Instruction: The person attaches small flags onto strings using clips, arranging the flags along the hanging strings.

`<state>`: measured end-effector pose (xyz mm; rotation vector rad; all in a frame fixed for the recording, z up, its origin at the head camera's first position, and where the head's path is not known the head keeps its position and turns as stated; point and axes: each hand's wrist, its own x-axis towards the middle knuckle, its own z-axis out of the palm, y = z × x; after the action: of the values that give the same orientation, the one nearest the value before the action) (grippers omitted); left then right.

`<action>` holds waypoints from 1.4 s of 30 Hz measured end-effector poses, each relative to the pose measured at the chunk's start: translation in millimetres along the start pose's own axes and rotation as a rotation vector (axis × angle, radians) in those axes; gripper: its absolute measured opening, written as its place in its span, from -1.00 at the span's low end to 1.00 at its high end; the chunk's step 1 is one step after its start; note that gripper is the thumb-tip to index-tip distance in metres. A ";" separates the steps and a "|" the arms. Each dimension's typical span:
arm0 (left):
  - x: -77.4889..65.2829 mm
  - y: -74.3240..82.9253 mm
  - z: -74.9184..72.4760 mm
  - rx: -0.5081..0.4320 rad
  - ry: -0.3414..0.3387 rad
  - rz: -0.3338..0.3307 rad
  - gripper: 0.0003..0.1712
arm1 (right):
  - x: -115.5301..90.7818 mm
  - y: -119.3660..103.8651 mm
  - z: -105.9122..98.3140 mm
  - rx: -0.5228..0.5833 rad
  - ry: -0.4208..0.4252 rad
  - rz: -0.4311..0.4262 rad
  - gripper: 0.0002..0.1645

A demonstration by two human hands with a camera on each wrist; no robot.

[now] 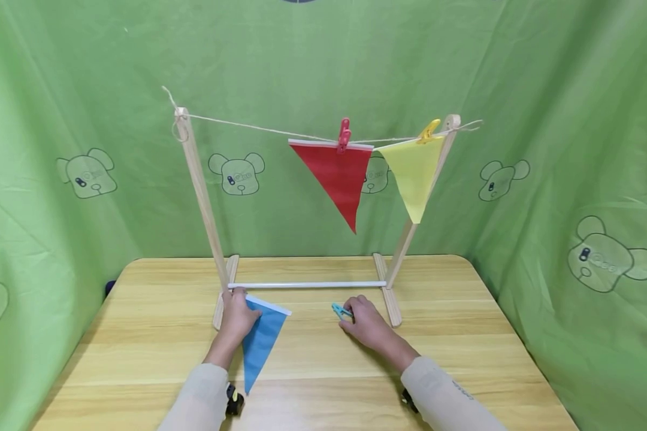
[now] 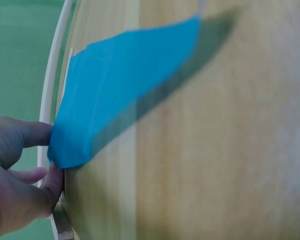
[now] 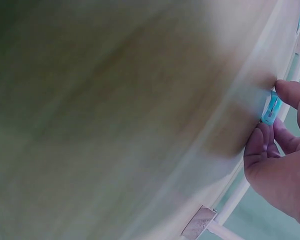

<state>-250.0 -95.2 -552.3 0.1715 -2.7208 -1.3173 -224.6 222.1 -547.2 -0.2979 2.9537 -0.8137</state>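
Observation:
A blue triangular flag [image 1: 261, 340] with a white top edge lies partly lifted on the wooden table [image 1: 140, 335]. My left hand [image 1: 236, 314] pinches its upper left corner; the left wrist view shows the blue flag [image 2: 115, 95] raised off the wood between thumb and fingers [image 2: 37, 135]. My right hand [image 1: 363, 320] pinches a light blue clothespin [image 1: 341, 311] on the table, seen as the clothespin [image 3: 271, 107] between fingertips [image 3: 260, 142]. Behind stands a wooden rack [image 1: 199, 185] with a string carrying a red flag [image 1: 336, 176] under a red clip [image 1: 344, 133] and a yellow flag [image 1: 414, 173] under a yellow clip [image 1: 428, 130].
The rack's white crossbar [image 1: 307, 285] and two wooden feet [image 1: 388, 296] lie just beyond my hands. Green cloth with bear prints [image 1: 86, 173] surrounds the table on three sides. The left stretch of string [image 1: 237, 124] carries nothing.

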 end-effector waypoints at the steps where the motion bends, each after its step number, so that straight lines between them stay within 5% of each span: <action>1: -0.1 0.0 0.0 -0.002 0.001 -0.004 -0.24 | 0.1 0.5 0.0 0.001 0.002 -0.003 -0.66; 14: -1.2 0.1 -3.3 -0.079 -0.018 -0.061 -0.29 | 2.2 2.6 0.0 0.013 -0.003 -0.001 -0.65; 29: 0.0 -2.1 -6.0 -0.056 -0.049 -0.089 -0.37 | 3.0 1.9 -2.4 0.029 -0.034 0.005 -0.70; 42: 2.5 -6.0 -9.9 -0.090 -0.057 -0.124 -0.66 | 2.9 -2.2 -6.1 0.041 -0.057 0.050 -0.67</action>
<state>-250.7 -106.9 -550.7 0.3040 -2.7303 -1.4958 -227.7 222.7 -540.8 -0.2393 2.8750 -0.8439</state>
